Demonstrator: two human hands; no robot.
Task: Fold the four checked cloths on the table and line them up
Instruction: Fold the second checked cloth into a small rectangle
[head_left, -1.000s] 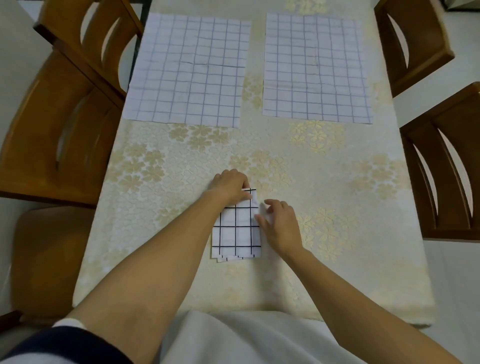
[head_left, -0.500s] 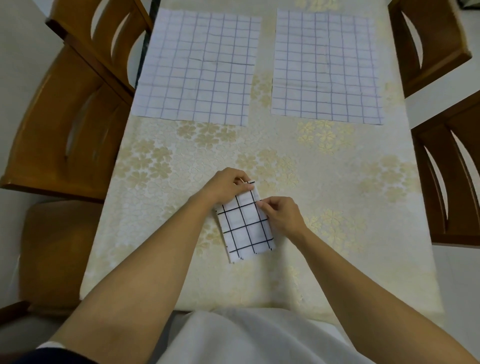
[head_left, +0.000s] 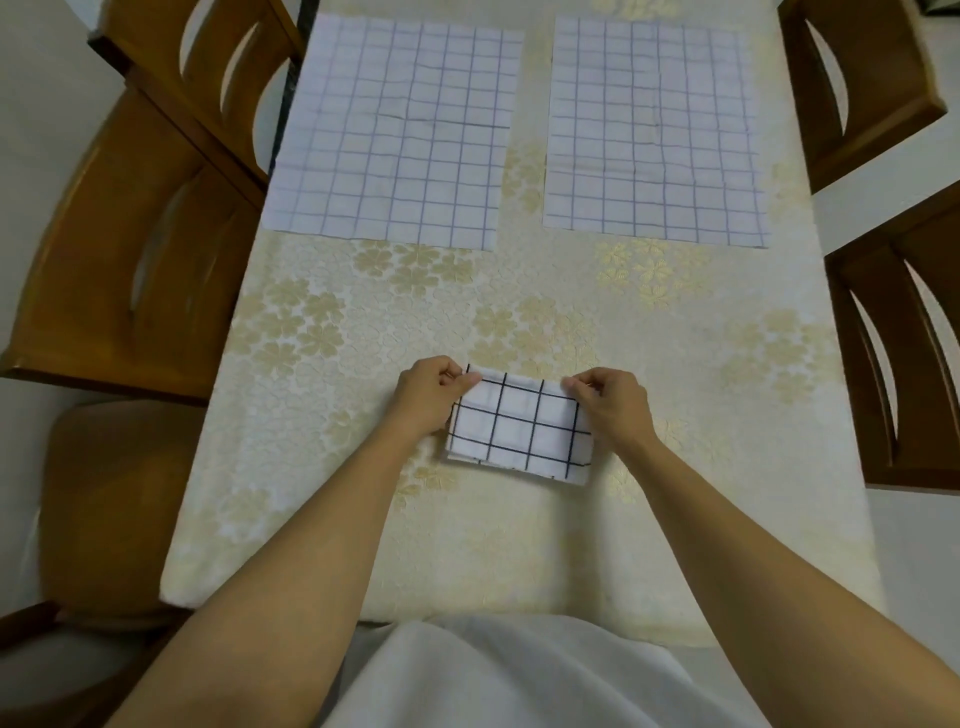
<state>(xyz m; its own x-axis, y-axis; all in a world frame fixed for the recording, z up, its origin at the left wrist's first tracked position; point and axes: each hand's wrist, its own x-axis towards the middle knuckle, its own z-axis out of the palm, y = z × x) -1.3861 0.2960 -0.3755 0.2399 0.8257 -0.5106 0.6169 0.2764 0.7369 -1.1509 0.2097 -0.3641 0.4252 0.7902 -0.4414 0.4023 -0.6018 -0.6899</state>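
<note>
Fingers (head_left: 453, 371) at corners of folded cloth (head_left: 519, 434)

We see a folded cloth (head_left: 519, 431), white with bold black checks, lying as a small rectangle midway between the counter's left and right edges, closer to the near edge. Its long side runs across, the right end slightly nearer us, and stacked layers show along its near side. The left grip (head_left: 431, 395) pinches its far left corner, the right grip (head_left: 613, 402) its far right. Two unfolded cloths, white with thin purple checks, lie flat side by side, apart, near the far edge: the left cloth (head_left: 395, 130) reaches the left edge, and the right cloth (head_left: 652, 130) sits toward the right edge.
</note>
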